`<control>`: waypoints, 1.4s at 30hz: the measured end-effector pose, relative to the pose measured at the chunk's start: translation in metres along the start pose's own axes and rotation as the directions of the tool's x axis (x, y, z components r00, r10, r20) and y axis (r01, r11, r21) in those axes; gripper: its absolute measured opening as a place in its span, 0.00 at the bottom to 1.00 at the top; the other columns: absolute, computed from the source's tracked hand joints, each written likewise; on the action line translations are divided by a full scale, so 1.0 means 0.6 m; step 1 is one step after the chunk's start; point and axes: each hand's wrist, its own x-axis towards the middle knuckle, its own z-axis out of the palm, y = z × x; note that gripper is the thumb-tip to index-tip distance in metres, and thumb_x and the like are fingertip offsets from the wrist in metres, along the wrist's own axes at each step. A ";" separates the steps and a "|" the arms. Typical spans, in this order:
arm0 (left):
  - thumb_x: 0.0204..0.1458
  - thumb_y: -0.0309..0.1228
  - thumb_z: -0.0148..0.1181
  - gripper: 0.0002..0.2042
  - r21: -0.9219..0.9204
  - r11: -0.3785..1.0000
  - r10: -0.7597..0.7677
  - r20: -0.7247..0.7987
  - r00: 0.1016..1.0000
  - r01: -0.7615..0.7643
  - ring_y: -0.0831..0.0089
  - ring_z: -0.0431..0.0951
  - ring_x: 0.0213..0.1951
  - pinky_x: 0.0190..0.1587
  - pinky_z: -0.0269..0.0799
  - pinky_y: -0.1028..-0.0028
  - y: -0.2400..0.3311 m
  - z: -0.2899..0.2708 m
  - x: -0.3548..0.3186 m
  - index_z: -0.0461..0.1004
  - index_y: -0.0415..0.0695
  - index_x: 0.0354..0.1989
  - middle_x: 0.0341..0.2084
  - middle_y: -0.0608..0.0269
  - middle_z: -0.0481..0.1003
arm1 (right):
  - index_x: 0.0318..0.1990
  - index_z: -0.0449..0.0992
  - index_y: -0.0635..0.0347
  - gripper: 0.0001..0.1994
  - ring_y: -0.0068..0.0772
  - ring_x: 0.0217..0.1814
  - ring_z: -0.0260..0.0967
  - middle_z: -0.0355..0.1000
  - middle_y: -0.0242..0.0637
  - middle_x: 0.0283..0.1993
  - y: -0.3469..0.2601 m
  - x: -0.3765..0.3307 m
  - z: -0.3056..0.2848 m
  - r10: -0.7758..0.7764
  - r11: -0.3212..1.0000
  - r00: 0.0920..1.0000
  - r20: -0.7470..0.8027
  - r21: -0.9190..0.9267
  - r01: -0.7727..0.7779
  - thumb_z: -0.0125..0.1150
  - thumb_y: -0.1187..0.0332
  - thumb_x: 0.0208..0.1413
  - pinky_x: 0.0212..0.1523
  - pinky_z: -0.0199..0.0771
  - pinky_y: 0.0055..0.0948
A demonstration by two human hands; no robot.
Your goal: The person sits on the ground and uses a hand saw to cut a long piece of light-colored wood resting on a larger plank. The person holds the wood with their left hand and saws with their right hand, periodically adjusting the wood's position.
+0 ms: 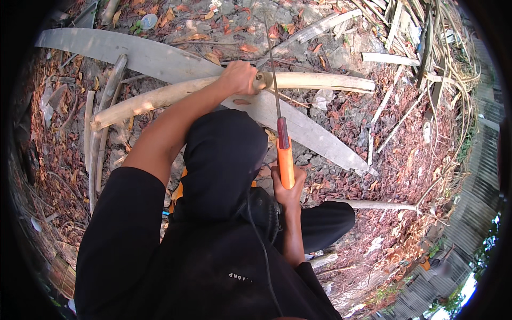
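Pole: a pale bamboo pole (pixel 320 81) lies across a grey plank (pixel 160 58), running from near left to far right; it sits far of the person's knees
Left hand: the left hand (pixel 240 77) is wrapped shut round the pole, fingers curled tight, just left of the blade
Saw: a thin-bladed saw (pixel 273 80) crosses the pole at its cut end; orange handle (pixel 286 165) near
Right hand: the right hand (pixel 288 186) grips the handle from below, fingers closed about it
Risk: the holding hand sits just beside the blade; a skip of the teeth could catch the knuckles; the round pole could roll on the plank and pinch the thin blade, bending it
Ground: bare dirt strewn with dry brown leaves (pixel 405 160), split bamboo slats (pixel 96 138) left, sticks far right; uneven footing
Room: outdoors; corrugated fence (pixel 469 202) at right
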 end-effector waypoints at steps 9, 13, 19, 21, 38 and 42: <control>0.32 0.47 0.69 0.23 0.067 0.998 0.022 -0.015 1.000 -0.021 0.52 0.82 0.34 0.39 0.77 0.59 0.008 0.000 -0.002 0.81 0.38 0.29 0.26 0.48 0.80 | 0.25 0.74 0.68 0.06 0.18 0.17 0.61 0.67 0.29 0.17 -0.003 -0.150 -0.079 0.355 0.810 0.932 0.078 0.472 -0.348 0.58 0.73 0.49 0.21 0.60 0.20; 0.32 0.49 0.71 0.26 0.011 1.000 0.010 0.014 1.000 -0.010 0.47 0.81 0.34 0.39 0.77 0.57 0.004 -0.009 0.008 0.79 0.36 0.30 0.25 0.43 0.78 | 0.27 0.74 0.69 0.05 0.19 0.20 0.61 0.68 0.31 0.19 0.002 -0.072 -0.042 0.306 0.868 0.948 0.088 0.382 -0.316 0.59 0.75 0.48 0.23 0.62 0.23; 0.33 0.46 0.69 0.22 0.061 0.997 -0.049 0.077 0.996 0.044 0.52 0.82 0.37 0.41 0.77 0.60 0.019 -0.014 0.009 0.81 0.39 0.31 0.29 0.49 0.80 | 0.24 0.73 0.68 0.07 0.17 0.19 0.59 0.65 0.28 0.17 -0.027 -0.151 -0.047 0.232 0.900 0.972 -0.034 0.388 -0.201 0.61 0.73 0.49 0.21 0.59 0.22; 0.33 0.46 0.69 0.22 0.064 0.997 -0.044 0.085 0.995 0.039 0.52 0.82 0.37 0.41 0.77 0.60 0.021 -0.008 0.010 0.81 0.39 0.31 0.29 0.48 0.80 | 0.24 0.73 0.68 0.07 0.16 0.19 0.58 0.65 0.27 0.17 -0.020 -0.096 -0.036 0.221 0.926 0.975 -0.017 0.318 -0.205 0.60 0.73 0.49 0.21 0.58 0.23; 0.35 0.50 0.69 0.26 0.043 0.999 -0.024 0.094 0.995 0.020 0.49 0.81 0.36 0.40 0.77 0.58 0.009 -0.010 0.008 0.79 0.37 0.33 0.28 0.44 0.79 | 0.29 0.74 0.70 0.06 0.28 0.20 0.66 0.69 0.40 0.20 -0.028 -0.076 -0.040 0.231 0.949 0.970 0.081 0.203 -0.243 0.62 0.75 0.46 0.28 0.68 0.30; 0.34 0.49 0.69 0.25 0.045 0.999 0.006 0.090 0.996 -0.010 0.50 0.81 0.37 0.40 0.77 0.59 0.020 -0.013 0.007 0.80 0.38 0.33 0.29 0.45 0.79 | 0.29 0.75 0.69 0.05 0.31 0.21 0.69 0.70 0.41 0.20 -0.022 -0.161 -0.053 0.234 0.918 0.971 0.043 0.320 -0.235 0.62 0.76 0.46 0.30 0.69 0.30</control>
